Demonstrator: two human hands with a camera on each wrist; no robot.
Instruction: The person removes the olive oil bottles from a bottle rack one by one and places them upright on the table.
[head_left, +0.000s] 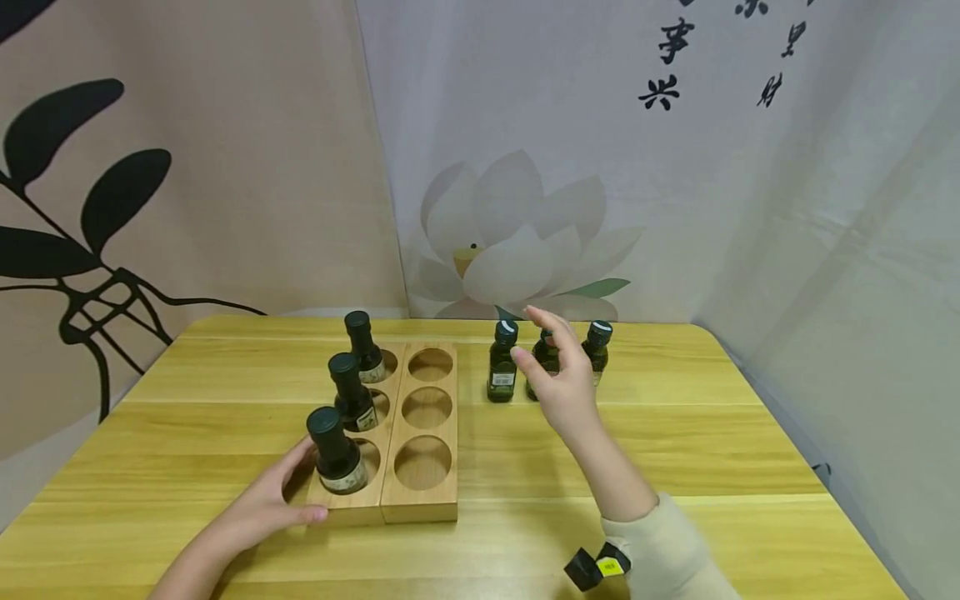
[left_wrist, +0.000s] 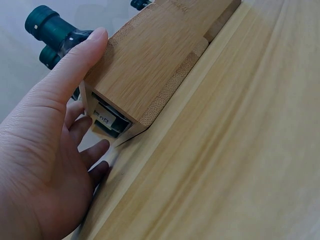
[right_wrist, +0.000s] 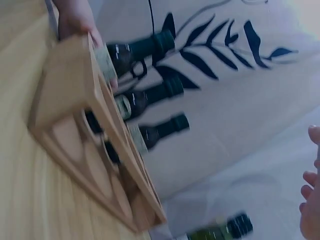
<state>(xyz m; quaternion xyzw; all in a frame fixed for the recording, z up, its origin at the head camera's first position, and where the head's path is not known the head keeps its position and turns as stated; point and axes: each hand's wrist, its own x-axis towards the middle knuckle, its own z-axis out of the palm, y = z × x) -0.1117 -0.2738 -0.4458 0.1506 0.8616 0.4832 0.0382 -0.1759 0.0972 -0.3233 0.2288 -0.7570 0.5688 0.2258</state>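
My left hand (head_left: 262,504) holds the near left corner of a wooden rack (head_left: 420,512), thumb on its front and fingers along its side. In the left wrist view, the thumb lies against the rack's end (left_wrist: 145,65). Dark capped bottles fill the rack's left column: a near bottle (head_left: 337,457), a middle bottle (head_left: 351,396) and a far bottle (head_left: 365,348). Three round holes in the right column hold nothing. My right hand (head_left: 566,392) is raised, thumb and fingers apart, holding nothing. It partly hides a middle green bottle (head_left: 545,354) and a right green bottle (head_left: 597,346).
Another green bottle (head_left: 502,367) stands upright between the rack and my right hand. All this stands on a wooden table (head_left: 712,433). A printed curtain (head_left: 300,167) hangs behind the table's far edge. A black strap device (head_left: 598,567) is at my right cuff.
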